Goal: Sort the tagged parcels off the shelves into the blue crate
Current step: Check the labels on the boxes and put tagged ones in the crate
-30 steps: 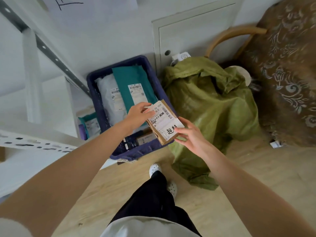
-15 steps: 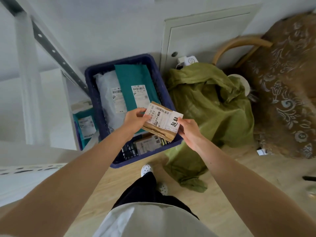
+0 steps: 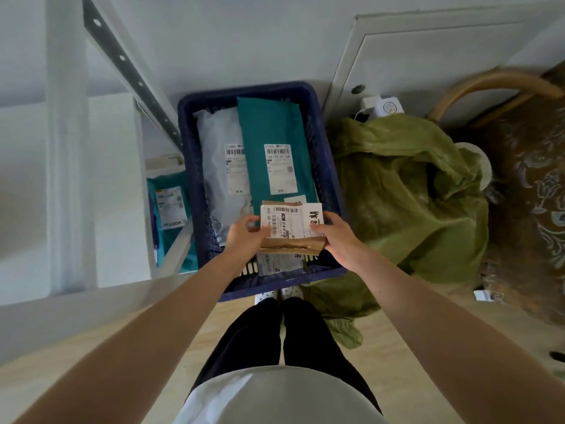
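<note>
A small brown cardboard parcel (image 3: 290, 228) with a white barcode label hangs over the near end of the blue crate (image 3: 324, 154). My left hand (image 3: 246, 237) grips its left edge and my right hand (image 3: 334, 235) grips its right edge. Inside the crate lie a teal mailer (image 3: 275, 133) and a white plastic mailer (image 3: 218, 166), both labelled. A small labelled parcel (image 3: 276, 264) shows under the held one. Another teal parcel (image 3: 169, 209) sits on the low shelf left of the crate.
White metal shelving (image 3: 67, 148) stands at the left, with a perforated brace (image 3: 134, 78) slanting toward the crate. A green sack (image 3: 406, 194) lies right of the crate, beside a patterned chair (image 3: 529, 179). A white cabinet door (image 3: 428, 56) is behind. My feet (image 3: 276, 295) touch the crate's near wall.
Both hands have carried the brown parcel from the crate's right rim to over its near end, and turned it level. The view has tilted further down over the crate.
</note>
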Tool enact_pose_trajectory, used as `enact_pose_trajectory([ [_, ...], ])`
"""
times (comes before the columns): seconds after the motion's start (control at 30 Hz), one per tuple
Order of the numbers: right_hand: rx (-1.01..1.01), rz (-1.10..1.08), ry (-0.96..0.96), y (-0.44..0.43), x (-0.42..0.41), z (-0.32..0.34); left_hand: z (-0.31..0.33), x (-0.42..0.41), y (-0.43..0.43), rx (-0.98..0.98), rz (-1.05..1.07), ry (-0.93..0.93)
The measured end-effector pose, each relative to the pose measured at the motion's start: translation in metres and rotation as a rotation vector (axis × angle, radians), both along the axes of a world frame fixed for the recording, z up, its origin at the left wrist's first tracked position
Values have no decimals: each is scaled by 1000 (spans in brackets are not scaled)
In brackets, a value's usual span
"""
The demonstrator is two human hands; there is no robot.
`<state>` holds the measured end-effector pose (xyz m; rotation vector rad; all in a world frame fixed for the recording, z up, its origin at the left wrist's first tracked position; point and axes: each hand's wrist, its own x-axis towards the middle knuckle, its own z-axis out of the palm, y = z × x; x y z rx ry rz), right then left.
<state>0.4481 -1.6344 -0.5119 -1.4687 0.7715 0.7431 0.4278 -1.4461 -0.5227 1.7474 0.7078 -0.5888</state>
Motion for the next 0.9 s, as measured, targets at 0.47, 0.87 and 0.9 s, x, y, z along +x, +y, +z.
enact_pose_trajectory([
  [0.47, -71, 294, 107, -6, 0, -85, -69, -25, -5, 40, 64, 235],
  [0.87, -27, 341, 144, -7, 8, -124, -108, -16, -2, -51, 194, 317],
  [0.9, -33, 359, 146, -8, 8, -128, -111, -17, -2, -65, 194, 315],
])
